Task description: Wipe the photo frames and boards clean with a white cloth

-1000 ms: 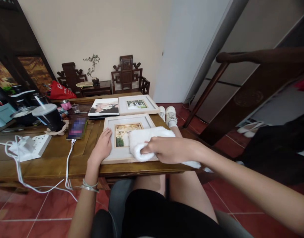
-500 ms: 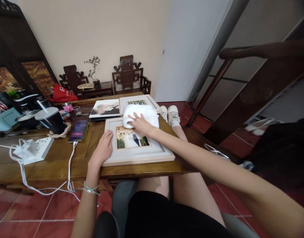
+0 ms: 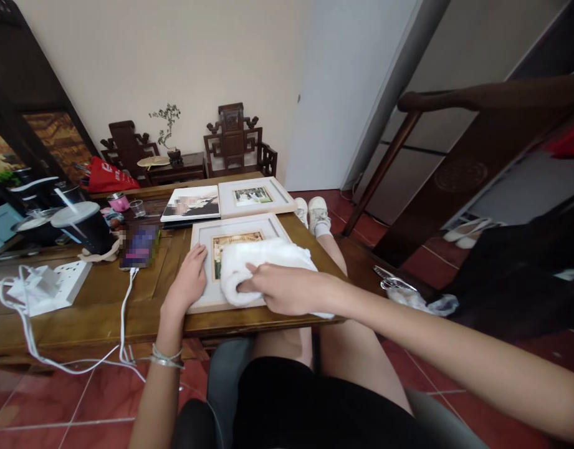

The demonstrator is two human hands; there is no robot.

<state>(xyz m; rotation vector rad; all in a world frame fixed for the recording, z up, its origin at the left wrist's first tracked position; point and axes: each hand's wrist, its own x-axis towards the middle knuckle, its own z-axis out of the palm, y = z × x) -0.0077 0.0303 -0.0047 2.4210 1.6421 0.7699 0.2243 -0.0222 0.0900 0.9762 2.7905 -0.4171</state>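
On the table in front of me lies a light wooden picture frame (image 3: 206,232) with a wide pale mat and a photo in it. My left hand (image 3: 188,277) holds the frame by its left edge, the fingers lying over the rim. A folded white towel (image 3: 272,252) covers the lower right part of the frame and much of the photo. My right hand (image 3: 291,288) grips the towel near the frame's front edge, with some fingers tucked into its fold and hidden. Part of the towel reaches past the frame's right corner.
Behind lie a second framed photo (image 3: 282,198) and a photo panel (image 3: 193,202). Leftward are a phone (image 3: 139,246) on a cable, a lidded dark cup (image 3: 88,227) with a straw, and a white power strip (image 3: 74,284). The wooden table (image 3: 141,312) ends close to my lap.
My right hand has pulled the towel from the frame's far edge toward me, uncovering the top of the photo. Its fingers went from spread to curled. The left hand stays on the left edge.
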